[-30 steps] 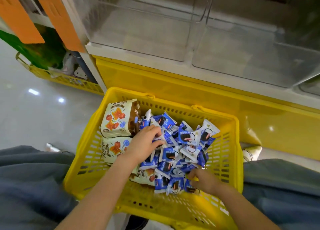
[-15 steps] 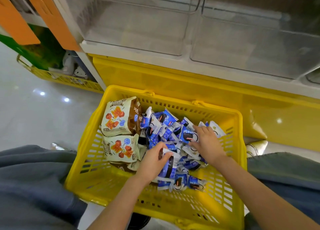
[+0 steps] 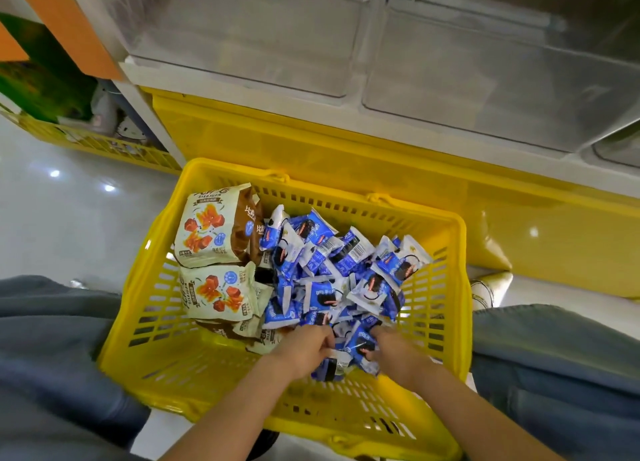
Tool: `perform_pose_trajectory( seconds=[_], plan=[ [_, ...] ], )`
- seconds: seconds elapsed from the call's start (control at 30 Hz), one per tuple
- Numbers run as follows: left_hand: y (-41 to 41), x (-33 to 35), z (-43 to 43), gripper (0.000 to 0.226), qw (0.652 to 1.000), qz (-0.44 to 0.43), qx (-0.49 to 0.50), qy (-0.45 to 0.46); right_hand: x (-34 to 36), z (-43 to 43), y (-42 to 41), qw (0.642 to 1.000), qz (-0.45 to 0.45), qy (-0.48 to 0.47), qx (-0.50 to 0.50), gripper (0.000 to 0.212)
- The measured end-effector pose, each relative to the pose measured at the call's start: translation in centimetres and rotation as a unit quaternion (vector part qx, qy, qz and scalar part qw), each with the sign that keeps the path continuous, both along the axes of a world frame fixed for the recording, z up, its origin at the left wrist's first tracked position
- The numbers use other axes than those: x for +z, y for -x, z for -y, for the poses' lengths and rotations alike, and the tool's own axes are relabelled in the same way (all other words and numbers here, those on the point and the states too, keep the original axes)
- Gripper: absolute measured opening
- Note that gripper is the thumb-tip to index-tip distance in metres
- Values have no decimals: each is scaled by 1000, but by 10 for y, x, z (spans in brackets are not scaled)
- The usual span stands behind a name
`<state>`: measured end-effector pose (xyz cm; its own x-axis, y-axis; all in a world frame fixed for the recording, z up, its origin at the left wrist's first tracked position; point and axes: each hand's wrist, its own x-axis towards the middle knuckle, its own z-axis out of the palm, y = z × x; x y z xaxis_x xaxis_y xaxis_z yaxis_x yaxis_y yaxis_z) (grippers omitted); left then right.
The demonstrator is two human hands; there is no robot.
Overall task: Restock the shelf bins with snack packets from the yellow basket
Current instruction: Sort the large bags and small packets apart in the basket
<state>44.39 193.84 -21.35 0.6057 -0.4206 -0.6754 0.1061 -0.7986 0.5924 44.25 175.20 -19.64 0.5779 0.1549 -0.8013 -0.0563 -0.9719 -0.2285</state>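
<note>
- Head view, the only one: the yellow basket stands on the floor, and every place below is given from it.
- The packets lie heaped in the basket's right half, from its far wall to near its front wall. Three or so larger bags are stacked along its left side, touching the heap.
- The left hand and right hand meet at the heap's near edge, towards the basket's front wall. The fingers of both are curled in around a small bunch of packets pressed between them. The right hand is a little blurred, so how many it holds cannot be told.
- The clear bins sit on the shelf beyond and above the basket's far wall. No packets can be seen in them, so the restocking looks barely begun.
- Handling, as a judgement: the packets look light, soft and glossy, so they are likely to slip from a loose handful. A cupped two-handed scoop from under the bunch should hold better than pinching the crimped ends, and the contents may crush under a hard squeeze.
- Looks: the packets are small blue-and-white pillow packs showing a dark round biscuit, some turned barcode-up. The bags are cream and brown with orange-red cubes printed on them.
</note>
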Motion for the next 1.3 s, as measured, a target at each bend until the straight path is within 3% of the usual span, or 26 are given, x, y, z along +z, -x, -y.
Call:
perform_pose_trajectory(
  seconds=[0.1,0.17,0.27,0.33,0.4,0.5,0.63,0.73,0.93,1.07,1.2,1.3],
  plan=[
    [-13,15,-4,23,994,71,68,52,10,-1,-11,997,47,24,53,27],
    [-29,32,-8,24,971,171,138,90,22,-11,-24,989,128,-73,-34,27],
    [-58,52,-13,28,917,313,224,107,39,-35,-55,925,295,-207,-117,30],
    [-78,58,-19,41,900,342,264,62,44,-52,-79,902,321,-245,-150,39],
    [-92,57,-25,58,912,307,270,-14,40,-68,-99,912,290,-237,-168,56],
    [-104,53,-30,73,938,188,291,-18,27,-86,-116,928,225,-216,-205,68],
    [-121,49,-32,59,925,137,352,-48,17,-91,-122,934,190,-177,-245,59],
    [-127,46,-30,42,938,130,313,-73,18,-86,-120,937,165,-185,-248,44],
    [-120,41,-29,49,931,109,348,-7,31,-85,-113,909,147,-261,-289,32],
    [-104,49,-26,44,899,138,409,73,51,-86,-102,874,163,-311,-337,28],
    [-73,68,-8,40,857,115,465,190,75,-59,-78,872,208,-309,-316,28],
    [-42,72,13,26,873,92,421,226,86,-30,-57,893,182,-279,-304,31]
  ],
)
